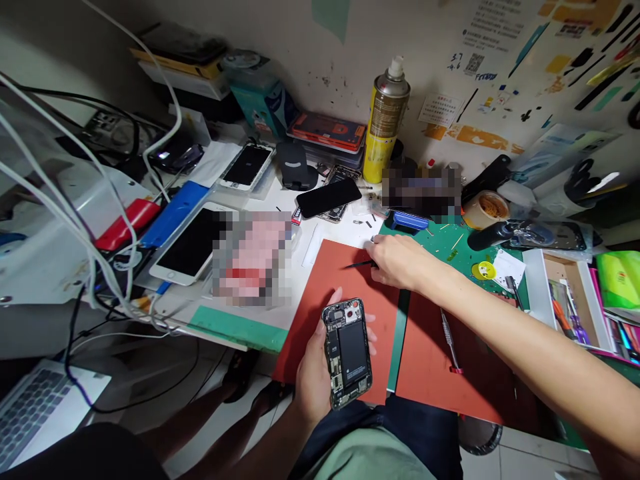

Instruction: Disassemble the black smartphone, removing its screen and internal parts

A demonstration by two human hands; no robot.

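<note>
My left hand (311, 370) is wrapped round an opened smartphone (354, 357), held tilted above the front of a red-brown mat (330, 273). The phone's black battery, metal shields and camera area are exposed. My right hand (393, 261) reaches across to the back of that mat, fingers closed on a thin black pointed tool (357, 265). The tool's tip points left, low over the mat; whether it touches cannot be made out. To the right, a silver screwdriver (449, 340) with a red end lies on a second red-brown mat (425, 373), under my right forearm.
Phones, including a white one (187, 243) and a black one (329, 197), lie at left and behind. A yellow spray can (385, 123) stands near the wall. An open tool box (537, 280) sits right. White cables (107, 267) hang left; another person's legs (210, 407) are below.
</note>
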